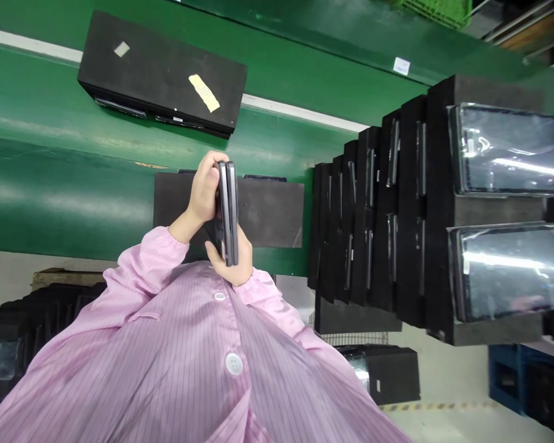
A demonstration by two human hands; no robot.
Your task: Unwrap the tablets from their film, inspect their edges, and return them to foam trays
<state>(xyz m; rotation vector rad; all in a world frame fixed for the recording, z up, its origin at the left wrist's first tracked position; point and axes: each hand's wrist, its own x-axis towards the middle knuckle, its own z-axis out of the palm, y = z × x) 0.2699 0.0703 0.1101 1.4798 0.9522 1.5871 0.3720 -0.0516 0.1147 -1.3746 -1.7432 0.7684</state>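
Our left hand (204, 195) is wrapped around the far end of two devices (233, 212), while our right hand (243, 258) is clamped on their near end, its thumb on the left side. We hold the pair on edge, pressed close with a narrow seam between them, above a foam block (272, 212); we cannot tell whether their lower edges touch it. If our two hands squeeze unevenly, one device could slide along the other and scuff, or slip out and strike the block. Under that block runs the green bench (64, 191). Off to our right stands a row of blocks (407, 258), slim devices set between them and two glossy wrapped screens (510, 147) on the nearest face. A wide swing of our right elbow could tip that row, since the blocks look tall and closely stacked. Beyond our left hand lies another block (157, 61), with a strip of tape (204, 93) on top.
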